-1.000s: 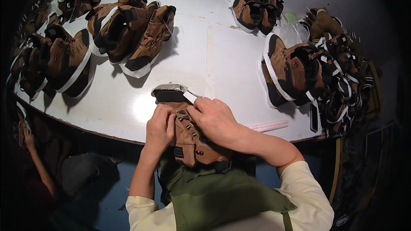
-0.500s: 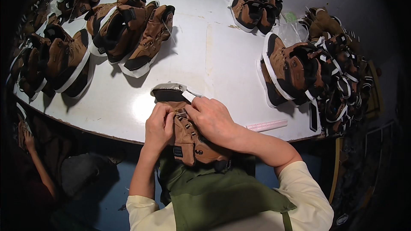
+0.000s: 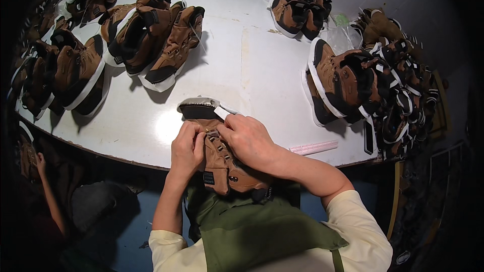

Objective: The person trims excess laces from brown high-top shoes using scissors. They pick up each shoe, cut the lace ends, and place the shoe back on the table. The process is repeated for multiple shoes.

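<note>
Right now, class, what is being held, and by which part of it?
A shoe, at its lacing near the toe, by the left hand and right hand.

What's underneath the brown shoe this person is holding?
Around the toe of the brown shoe, white tabletop shows; beside its ankle end, a green apron. The shoe hides what lies directly beneath, so contact can't be confirmed.

Brown-and-black shoe, white table, green apron
</note>
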Demonstrator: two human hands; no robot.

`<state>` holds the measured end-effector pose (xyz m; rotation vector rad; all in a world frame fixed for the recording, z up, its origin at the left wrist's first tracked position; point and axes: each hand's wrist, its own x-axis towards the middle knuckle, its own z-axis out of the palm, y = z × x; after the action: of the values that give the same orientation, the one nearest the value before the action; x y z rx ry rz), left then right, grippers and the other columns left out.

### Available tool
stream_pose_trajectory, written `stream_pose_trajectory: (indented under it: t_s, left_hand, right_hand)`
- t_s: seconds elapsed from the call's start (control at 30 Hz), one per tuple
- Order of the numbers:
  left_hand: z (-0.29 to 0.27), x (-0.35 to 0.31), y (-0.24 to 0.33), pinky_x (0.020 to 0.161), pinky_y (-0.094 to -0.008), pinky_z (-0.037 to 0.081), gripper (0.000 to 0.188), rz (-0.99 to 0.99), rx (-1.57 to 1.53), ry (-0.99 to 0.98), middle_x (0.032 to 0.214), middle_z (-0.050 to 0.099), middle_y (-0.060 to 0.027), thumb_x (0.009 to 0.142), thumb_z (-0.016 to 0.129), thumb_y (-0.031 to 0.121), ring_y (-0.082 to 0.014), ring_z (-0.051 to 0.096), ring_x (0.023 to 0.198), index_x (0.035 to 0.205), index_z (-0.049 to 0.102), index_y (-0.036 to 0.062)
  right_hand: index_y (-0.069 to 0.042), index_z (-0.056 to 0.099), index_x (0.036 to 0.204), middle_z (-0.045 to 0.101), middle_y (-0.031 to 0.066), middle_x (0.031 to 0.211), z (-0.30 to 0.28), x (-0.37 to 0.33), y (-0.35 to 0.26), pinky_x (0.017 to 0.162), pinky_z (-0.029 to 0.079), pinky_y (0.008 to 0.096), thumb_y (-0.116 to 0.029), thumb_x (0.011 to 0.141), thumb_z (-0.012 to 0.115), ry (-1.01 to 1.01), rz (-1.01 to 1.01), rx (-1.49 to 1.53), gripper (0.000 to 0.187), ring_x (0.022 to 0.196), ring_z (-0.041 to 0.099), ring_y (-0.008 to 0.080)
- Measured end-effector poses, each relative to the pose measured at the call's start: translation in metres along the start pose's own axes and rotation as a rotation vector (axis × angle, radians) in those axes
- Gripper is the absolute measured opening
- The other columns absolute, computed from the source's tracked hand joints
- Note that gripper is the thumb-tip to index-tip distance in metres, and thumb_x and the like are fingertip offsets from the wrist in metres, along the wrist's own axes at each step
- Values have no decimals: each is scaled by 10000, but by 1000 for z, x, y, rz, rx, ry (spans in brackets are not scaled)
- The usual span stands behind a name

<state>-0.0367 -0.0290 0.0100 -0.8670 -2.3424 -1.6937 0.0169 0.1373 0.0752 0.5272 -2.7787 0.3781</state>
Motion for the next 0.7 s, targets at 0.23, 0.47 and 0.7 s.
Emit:
stream_pose_trajectory:
  t_s: [0.23,0.47,0.7]
  left_hand:
    - [-4,-1,-5,595,-261,449,37,-10,-69,96,804,506,-77,861,542,-34,-158,537,684,854,515,-10]
    - [-59,-31,-3,625,-241,431,81,-134,-239,-22,765,540,-69,867,554,-6,-123,543,691,788,543,-18]
    - [-65,-24,8,605,-293,449,93,-26,-264,-395,721,585,-92,783,634,-24,-184,567,660,713,572,-23]
  right_hand:
    - [-6,615,989,583,109,859,-3,-2,7,655,491,369,-91,810,637,-59,52,81,199,772,604,286]
    - [-20,520,1145,513,-5,844,-26,-7,37,648,428,222,-101,958,518,222,530,699,204,728,485,63]
    - [-46,582,1021,456,-56,773,-22,17,46,592,340,198,-251,849,700,41,712,778,292,668,408,34]
